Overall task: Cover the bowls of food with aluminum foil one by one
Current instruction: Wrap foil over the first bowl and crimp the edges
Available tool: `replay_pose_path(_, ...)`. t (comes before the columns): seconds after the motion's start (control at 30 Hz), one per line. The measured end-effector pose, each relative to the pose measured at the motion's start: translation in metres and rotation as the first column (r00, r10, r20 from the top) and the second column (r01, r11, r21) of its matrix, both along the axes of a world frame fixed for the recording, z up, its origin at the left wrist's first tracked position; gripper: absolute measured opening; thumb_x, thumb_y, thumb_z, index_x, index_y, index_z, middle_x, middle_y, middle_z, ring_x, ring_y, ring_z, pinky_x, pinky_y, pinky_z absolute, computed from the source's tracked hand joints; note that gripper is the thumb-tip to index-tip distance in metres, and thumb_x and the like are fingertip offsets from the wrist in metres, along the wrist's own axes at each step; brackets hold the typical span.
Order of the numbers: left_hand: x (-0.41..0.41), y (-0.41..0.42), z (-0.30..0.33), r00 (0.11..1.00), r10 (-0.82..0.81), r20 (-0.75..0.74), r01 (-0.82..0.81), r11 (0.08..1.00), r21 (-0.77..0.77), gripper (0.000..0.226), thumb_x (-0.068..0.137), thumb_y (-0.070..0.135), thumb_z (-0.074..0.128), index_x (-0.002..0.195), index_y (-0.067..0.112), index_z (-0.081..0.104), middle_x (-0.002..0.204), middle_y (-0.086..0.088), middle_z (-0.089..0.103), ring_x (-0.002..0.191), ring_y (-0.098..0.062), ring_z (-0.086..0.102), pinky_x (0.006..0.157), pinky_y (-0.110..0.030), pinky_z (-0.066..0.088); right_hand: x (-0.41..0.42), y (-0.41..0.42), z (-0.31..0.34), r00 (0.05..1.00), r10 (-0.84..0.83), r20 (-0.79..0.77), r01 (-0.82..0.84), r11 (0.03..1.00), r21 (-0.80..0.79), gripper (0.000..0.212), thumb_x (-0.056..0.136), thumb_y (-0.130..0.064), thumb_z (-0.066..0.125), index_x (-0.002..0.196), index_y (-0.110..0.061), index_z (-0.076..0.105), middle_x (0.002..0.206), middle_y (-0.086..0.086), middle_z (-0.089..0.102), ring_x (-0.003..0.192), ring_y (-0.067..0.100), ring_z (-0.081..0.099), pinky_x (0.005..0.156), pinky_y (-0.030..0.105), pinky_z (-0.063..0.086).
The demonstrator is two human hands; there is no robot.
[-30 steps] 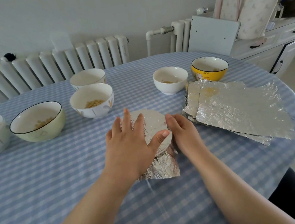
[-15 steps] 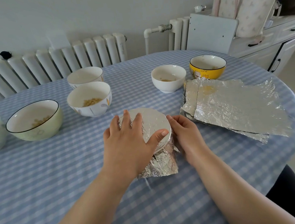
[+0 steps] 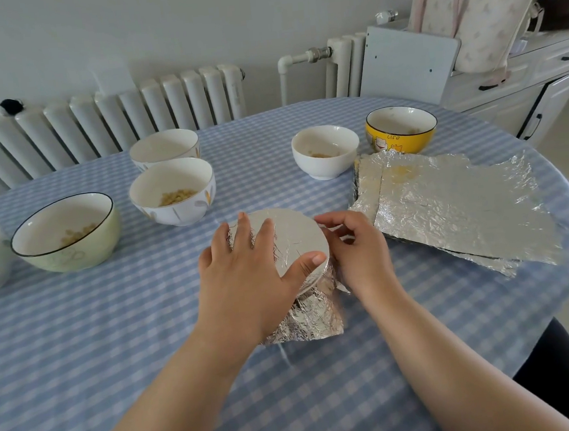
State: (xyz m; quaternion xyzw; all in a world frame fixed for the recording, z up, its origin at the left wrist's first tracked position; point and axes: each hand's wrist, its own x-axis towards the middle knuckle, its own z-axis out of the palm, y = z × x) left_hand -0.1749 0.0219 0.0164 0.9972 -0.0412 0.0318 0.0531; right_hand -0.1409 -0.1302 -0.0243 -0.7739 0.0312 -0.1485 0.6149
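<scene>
Foil-covered bowl point(image 3: 295, 238) sits between left hand point(image 3: 247, 277) and right hand point(image 3: 358, 246).

Person, head view: two bare forearms, no sleeves in sight, no watch, rings or bracelets. Left hand point(image 3: 247, 277) and right hand point(image 3: 358, 250) bare, ungloved, nails short and unpainted where they show. Dark, black-looking garment point(image 3: 565, 373) at lower right, by the right forearm; its kind cannot be told.

Left hand point(image 3: 247, 280) flat, right hand point(image 3: 358, 250) curled.
</scene>
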Motion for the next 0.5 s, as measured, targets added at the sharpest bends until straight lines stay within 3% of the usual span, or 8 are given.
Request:
replay_pose_path(0.07,0.0,0.0,0.0,1.0,-0.002,-0.001,0.002,1.0,-0.004,0.118,0.057,0.086,-0.02,0.154,0.028,0.014,0.164,-0.004,0.006,0.149,-0.03,0.002,0.117,-0.048,0.013,-0.002,0.001,-0.001,0.994,-0.01,0.113,0.025,0.991,-0.129,0.027,0.087,-0.008,0.068,0.086,-0.035,0.07,0.092,-0.011,0.064,0.087,0.01,0.06,0.075,0.013,0.042)
replay_pose_path(0.17,0.0,0.0,0.0,1.0,0.001,-0.002,-0.001,1.0,-0.007,0.119,0.056,0.086,-0.02,0.154,0.028,0.014,0.164,-0.004,0.005,0.149,-0.03,0.002,0.117,-0.047,0.012,-0.003,-0.002,0.0,0.989,-0.004,0.147,0.038,0.971,-0.235,0.02,0.088,-0.01,0.068,0.096,-0.026,0.076,0.092,-0.014,0.066,0.092,0.012,0.063,0.079,0.021,0.046)
replay_pose_path(0.27,0.0,0.0,0.0,1.0,0.006,-0.004,-0.006,1.0,-0.019,0.119,0.056,0.087,-0.02,0.154,0.029,0.013,0.164,-0.003,0.004,0.149,-0.029,0.001,0.117,-0.047,0.011,-0.008,-0.008,0.014,0.998,0.039,0.045,-0.022,0.944,-0.329,0.025,0.093,-0.012,0.061,0.107,-0.027,0.075,0.098,-0.012,0.072,0.091,0.006,0.064,0.075,0.009,0.043)
replay_pose_path(0.33,0.0,-0.001,-0.001,1.0,0.012,-0.002,-0.012,1.0,-0.021,0.121,0.055,0.088,-0.021,0.154,0.03,0.013,0.164,-0.003,0.004,0.15,-0.028,0.0,0.117,-0.047,0.011,-0.014,-0.01,0.027,0.997,0.068,-0.044,-0.08,0.919,-0.386,0.037,0.094,-0.007,0.051,0.113,-0.029,0.073,0.102,-0.011,0.073,0.08,0.001,0.06,0.065,0.004,0.039)
replay_pose_path(0.4,0.0,-0.001,-0.001,1.0,0.017,-0.001,-0.017,1.0,-0.017,0.121,0.054,0.088,-0.022,0.154,0.03,0.013,0.165,-0.002,0.004,0.15,-0.028,0.0,0.118,-0.047,0.01,-0.019,-0.009,0.036,0.989,0.09,-0.115,-0.13,0.9,-0.417,0.044,0.094,-0.006,0.041,0.118,-0.03,0.07,0.104,-0.009,0.072,0.078,0.005,0.059,0.065,0.012,0.041)
replay_pose_path(0.5,0.0,-0.002,-0.001,1.0,0.019,0.007,-0.019,1.0,-0.018,0.119,0.055,0.086,-0.021,0.154,0.03,0.014,0.165,-0.002,0.005,0.15,-0.028,0.0,0.118,-0.046,0.011,-0.025,-0.003,0.043,0.977,0.081,-0.195,-0.158,0.893,-0.422,0.039,0.099,-0.017,0.036,0.124,-0.027,0.064,0.112,-0.005,0.068,0.098,0.015,0.06,0.076,0.027,0.041)
